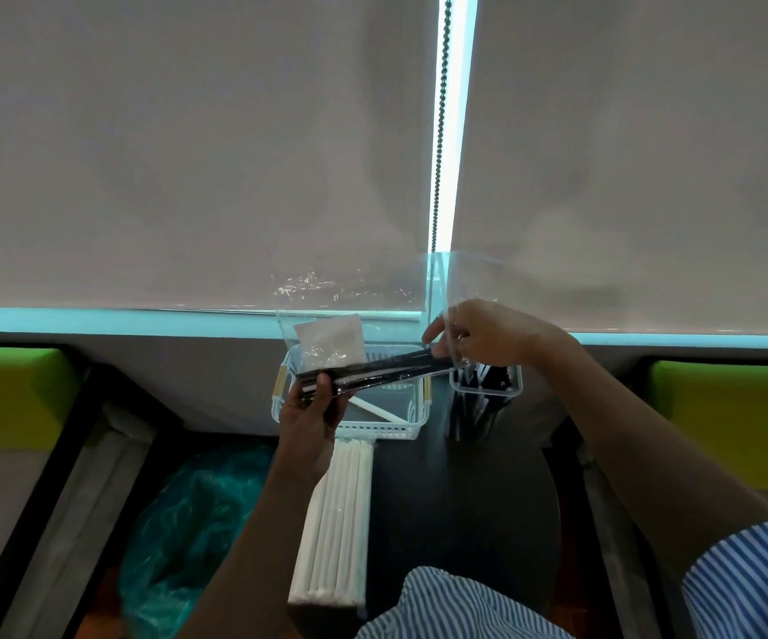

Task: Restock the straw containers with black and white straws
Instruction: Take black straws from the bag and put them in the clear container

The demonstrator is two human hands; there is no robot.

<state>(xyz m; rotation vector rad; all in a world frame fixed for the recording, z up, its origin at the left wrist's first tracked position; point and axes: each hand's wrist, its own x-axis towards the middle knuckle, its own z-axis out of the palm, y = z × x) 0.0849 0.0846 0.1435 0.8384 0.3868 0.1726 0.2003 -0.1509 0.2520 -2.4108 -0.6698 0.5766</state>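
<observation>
A: What do the hands hold over the dark round table [465, 500]?

B: A bundle of black straws [372, 368] in a clear plastic bag [349, 297], lifted level above the table. The left hand [308, 417] grips the bundle's near-left end, thumb on top and fingers curled beneath. The right hand [474, 336] pinches the far-right end together with the loose plastic, fingers bent around it.

A: And the bag itself?

B: Its open, crumpled part stands up behind the bundle, against the pale blinds [188, 154]. A white label or slip shows through the plastic.

A: Where are the containers?

B: A clear basket [414, 426] with white slatted sides sits directly under the bundle at the table's far edge; one white straw [375, 408] lies slanted on its floor. Just right of it, below the right hand, stands a clear cup [488, 389] with black straws upright inside.

A: Any other stock in view?

B: A pack of white straws [336, 518] lies on the table's left side, running from the basket toward the person, partly under the left forearm.

A: Around the table?

B: A teal plastic bag [188, 537] sits on the floor to the left. Green cushioned seats [8, 389] flank both sides. Blue-and-white striped sleeves [750, 583] fill the lower right.
</observation>
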